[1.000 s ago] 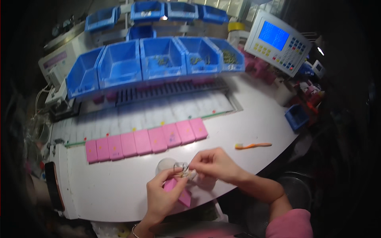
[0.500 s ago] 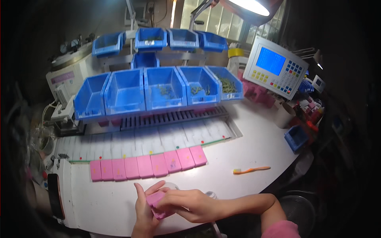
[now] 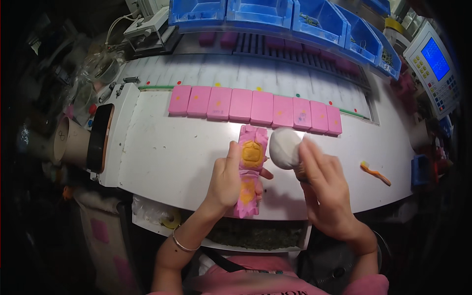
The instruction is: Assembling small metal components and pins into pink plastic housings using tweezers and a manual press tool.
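Note:
My left hand (image 3: 223, 182) holds a pink rubber mould (image 3: 252, 153) laid open lengthwise, thumb along its left edge and fingertips showing at its right. Both inner faces are turned up. The far one has a yellow-orange patch with a rectangular outline; the near one has a fainter orange patch. Close to the mould's right side, apart from it, is a rounded white cloth pouch (image 3: 284, 147), slightly blurred. My right hand (image 3: 327, 194) is closed round its gathered end. Beyond both hands, a curved row of several closed pink moulds (image 3: 262, 107) lies on the white table (image 3: 167, 162).
Blue bins (image 3: 260, 14) overhang the far side, near a control panel (image 3: 432, 64) with a blue screen. An orange toothbrush (image 3: 376, 173) lies at right. A phone (image 3: 101, 132) and cardboard tube (image 3: 69, 142) stand left. Below the table edge, an open drawer (image 3: 305, 236) contains dark bits.
The pink mould, folded together between both hands before, is now opened out in my left hand. My right hand has left it and holds the white pouch. The view has tilted down.

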A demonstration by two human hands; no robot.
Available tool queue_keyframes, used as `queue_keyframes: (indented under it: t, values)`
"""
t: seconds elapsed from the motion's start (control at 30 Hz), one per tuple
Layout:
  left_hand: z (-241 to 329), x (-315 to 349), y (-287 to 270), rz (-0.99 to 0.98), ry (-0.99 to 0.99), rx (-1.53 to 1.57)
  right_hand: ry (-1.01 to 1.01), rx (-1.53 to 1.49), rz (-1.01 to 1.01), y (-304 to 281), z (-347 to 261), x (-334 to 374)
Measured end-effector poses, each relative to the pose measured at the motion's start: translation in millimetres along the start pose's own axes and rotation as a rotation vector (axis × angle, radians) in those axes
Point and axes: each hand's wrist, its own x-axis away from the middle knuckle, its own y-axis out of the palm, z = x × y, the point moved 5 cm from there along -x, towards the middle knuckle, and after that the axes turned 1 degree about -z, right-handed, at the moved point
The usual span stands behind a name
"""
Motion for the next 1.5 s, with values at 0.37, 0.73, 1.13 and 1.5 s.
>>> queue_keyframes:
  t: [0.37,0.73,1.13,1.5]
  values:
    - [1.1,0.9,12.8,0.005,-0.005,-0.036,-0.098,0.15,0.32,5.6,-11.3,-1.2]
    - [7.2,-7.1,4.0,0.012,0.175,0.003,0.005,-0.113,0.241,-10.6,-8.4,3.2]
    - [-12.3,-8.1,-12.2,0.059,0.13,0.014,0.163,0.085,-0.147,18.4,15.9,19.5]
    - [-0.9,13.7,2.1,-0.133,0.615,-0.3,0.255,-0.907,0.225,25.1,5.0,-20.9]
